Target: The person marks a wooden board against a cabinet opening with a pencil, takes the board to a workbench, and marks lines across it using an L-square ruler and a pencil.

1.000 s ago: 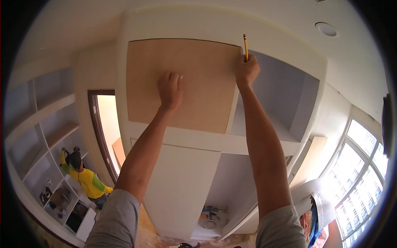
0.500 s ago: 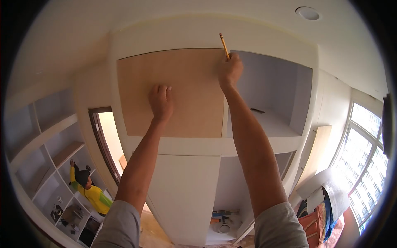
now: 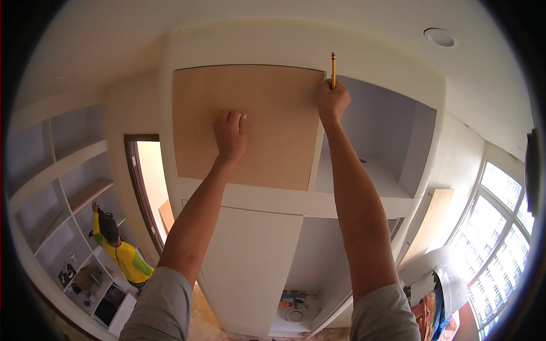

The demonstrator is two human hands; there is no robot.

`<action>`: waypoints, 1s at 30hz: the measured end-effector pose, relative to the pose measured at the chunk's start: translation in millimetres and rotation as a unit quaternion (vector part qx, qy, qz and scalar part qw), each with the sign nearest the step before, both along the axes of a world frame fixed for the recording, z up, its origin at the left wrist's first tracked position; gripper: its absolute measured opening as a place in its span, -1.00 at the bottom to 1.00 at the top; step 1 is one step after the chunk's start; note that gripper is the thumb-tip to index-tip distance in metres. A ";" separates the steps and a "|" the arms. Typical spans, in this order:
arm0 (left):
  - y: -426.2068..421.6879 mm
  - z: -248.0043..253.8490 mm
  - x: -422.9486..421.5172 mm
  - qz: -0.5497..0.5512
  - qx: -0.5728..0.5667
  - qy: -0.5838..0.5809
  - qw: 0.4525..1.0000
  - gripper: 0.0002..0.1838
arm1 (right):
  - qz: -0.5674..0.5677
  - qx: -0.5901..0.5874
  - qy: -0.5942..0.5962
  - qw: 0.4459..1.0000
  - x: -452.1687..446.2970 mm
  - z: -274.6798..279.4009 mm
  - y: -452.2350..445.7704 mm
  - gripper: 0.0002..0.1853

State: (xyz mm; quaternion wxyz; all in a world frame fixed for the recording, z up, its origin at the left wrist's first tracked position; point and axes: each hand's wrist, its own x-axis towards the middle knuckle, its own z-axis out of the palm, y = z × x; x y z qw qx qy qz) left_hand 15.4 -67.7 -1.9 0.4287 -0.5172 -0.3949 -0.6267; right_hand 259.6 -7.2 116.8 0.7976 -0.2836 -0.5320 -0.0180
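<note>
Right hand is gripping 1 pencil near the top right corner of that brown panel covering the upper cabinet's left side; left hand is curled at its front, can't tell if it's holding anything.

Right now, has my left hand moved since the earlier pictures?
No, not noticeably: judged against the cupboard frame, your left hand stays at about the same spot before the wooden board, shifted neither sideways nor up or down.
</note>
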 end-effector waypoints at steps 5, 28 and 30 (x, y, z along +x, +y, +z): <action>-1.3 2.1 0.4 -0.006 0.050 0.029 0.998 -0.84 | 0.034 -0.031 -0.006 0.999 12.2 8.2 -9.2 -0.74; -2.5 2.4 -2.5 -0.016 0.025 0.024 0.999 -0.84 | -0.024 -0.058 -0.104 0.993 19.6 7.1 -10.8 -0.71; -2.8 2.9 -1.3 -0.019 0.064 0.041 0.997 -0.82 | -0.036 -0.058 -0.109 0.992 20.0 5.1 -7.8 -0.71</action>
